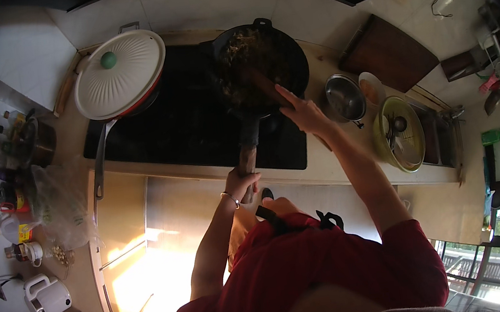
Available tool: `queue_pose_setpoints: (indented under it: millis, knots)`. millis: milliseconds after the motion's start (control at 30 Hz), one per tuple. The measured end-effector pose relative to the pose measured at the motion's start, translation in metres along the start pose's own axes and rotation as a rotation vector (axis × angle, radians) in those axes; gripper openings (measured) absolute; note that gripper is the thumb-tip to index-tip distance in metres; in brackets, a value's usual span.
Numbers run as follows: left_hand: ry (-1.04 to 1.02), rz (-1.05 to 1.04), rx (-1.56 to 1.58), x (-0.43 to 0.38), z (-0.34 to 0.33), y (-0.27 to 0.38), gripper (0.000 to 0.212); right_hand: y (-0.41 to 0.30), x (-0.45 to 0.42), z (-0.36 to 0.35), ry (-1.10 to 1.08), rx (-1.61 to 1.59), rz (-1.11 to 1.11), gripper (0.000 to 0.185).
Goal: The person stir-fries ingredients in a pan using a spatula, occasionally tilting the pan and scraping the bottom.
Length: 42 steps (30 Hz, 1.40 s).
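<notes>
My left hand (238, 184) grips the wooden handle (248, 157) of a black wok (293, 65) on the dark glass cooktop (190, 130). My right hand (308, 114) is closed around a wooden spatula (268, 87), with the index finger stretched along its shaft. The spatula's far end dips into browned, shredded-looking food (243, 50) in the wok; shadow keeps me from telling what the food is. Left of the wok sits a red pan (147, 96) under a white ridged lid (134, 71) with a green knob (108, 60).
The red pan's long handle (101, 161) juts past the counter's front edge. Right of the cooktop are a metal bowl (345, 96), a yellow-green basin (383, 143) holding utensils, and a leaning cutting board (388, 52). Bottles, a plastic bag (60, 204) and a white kettle (51, 298) line the left counter.
</notes>
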<state>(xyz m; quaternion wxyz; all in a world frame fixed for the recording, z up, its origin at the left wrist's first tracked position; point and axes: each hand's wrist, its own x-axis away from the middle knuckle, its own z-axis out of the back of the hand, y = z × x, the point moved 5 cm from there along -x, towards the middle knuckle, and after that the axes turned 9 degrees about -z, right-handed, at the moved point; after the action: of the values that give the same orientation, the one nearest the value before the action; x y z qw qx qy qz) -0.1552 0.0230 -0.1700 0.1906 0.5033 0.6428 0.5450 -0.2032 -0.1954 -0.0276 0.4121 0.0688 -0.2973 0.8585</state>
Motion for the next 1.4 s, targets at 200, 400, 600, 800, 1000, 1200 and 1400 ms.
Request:
queue_pose_setpoints:
  millis: [200, 400, 600, 800, 1000, 1200, 1400]
  knots:
    - [0.007, 0.007, 0.0, 0.0, 0.002, -0.002, 0.019, -0.014, 0.013, -0.005, 0.073, -0.052, 0.125, 0.059]
    - [-0.014, -0.003, -0.01, -0.001, 0.0, 0.0, 0.02, -0.002, -0.001, 0.005, 0.124, -0.06, 0.175, 0.058]
    - [0.002, -0.016, 0.019, -0.001, -0.003, 0.005, 0.019, -0.003, 0.005, 0.005, 0.035, 0.088, 0.067, 0.058]
    - [0.013, 0.012, 0.007, 0.0, 0.0, -0.002, 0.02, -0.007, 0.009, 0.004, -0.011, 0.096, -0.008, 0.056]
    - [0.012, 0.002, 0.003, 0.0, 0.0, 0.001, 0.02, -0.007, 0.016, 0.003, -0.04, 0.066, -0.017, 0.057]
    - [0.008, -0.028, 0.023, -0.002, 0.0, 0.002, 0.02, -0.01, 0.011, 0.017, -0.012, -0.044, 0.05, 0.057]
    - [0.008, -0.012, 0.01, 0.001, 0.0, 0.001, 0.02, 0.001, -0.001, 0.005, -0.021, -0.009, 0.04, 0.059]
